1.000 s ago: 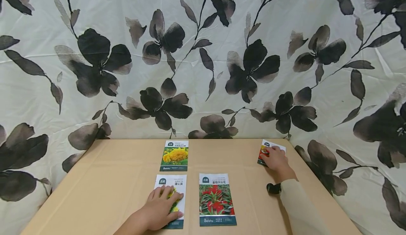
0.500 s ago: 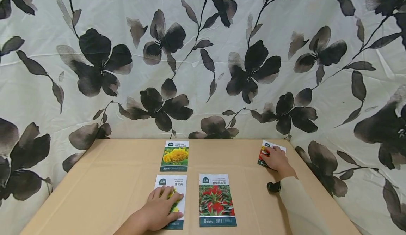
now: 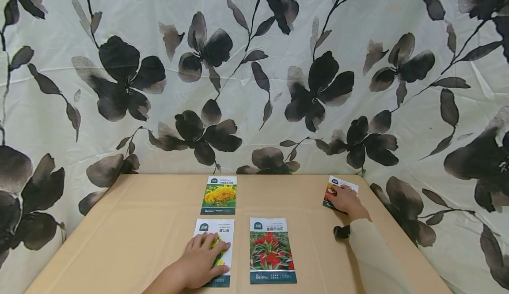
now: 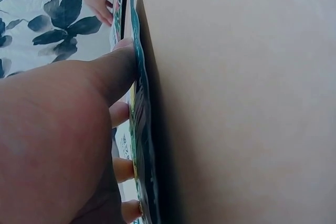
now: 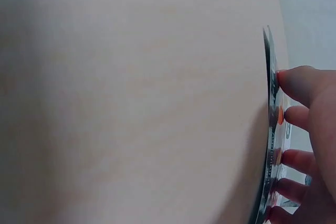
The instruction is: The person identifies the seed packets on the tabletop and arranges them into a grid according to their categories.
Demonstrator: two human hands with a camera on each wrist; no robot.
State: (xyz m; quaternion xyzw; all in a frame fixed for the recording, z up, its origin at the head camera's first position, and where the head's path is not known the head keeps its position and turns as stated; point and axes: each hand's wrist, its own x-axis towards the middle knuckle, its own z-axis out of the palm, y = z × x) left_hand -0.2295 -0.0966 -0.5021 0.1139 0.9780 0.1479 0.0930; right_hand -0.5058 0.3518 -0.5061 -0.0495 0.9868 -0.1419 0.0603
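Note:
My left hand [image 3: 200,261] rests with spread fingers on a flower seed packet [image 3: 224,234] at the near middle of the table, covering much of its yellow flower picture. In the left wrist view the thumb [image 4: 118,69] and fingertips press on its printed face. At the far right corner, my right hand [image 3: 347,200] lies over a packet with a red picture [image 3: 329,203]. The right wrist view shows the thumb and fingertips touching the face of this packet [image 5: 272,129], whose edge bows up off the table and casts a shadow.
A seed packet with red flowers [image 3: 272,250] lies right of my left hand. Behind the left-hand packet is one with a yellow bloom [image 3: 218,195]. The tan table [image 3: 131,236] ends at a floral curtain [image 3: 254,86]. A black device [image 3: 342,233] sits at my right wrist.

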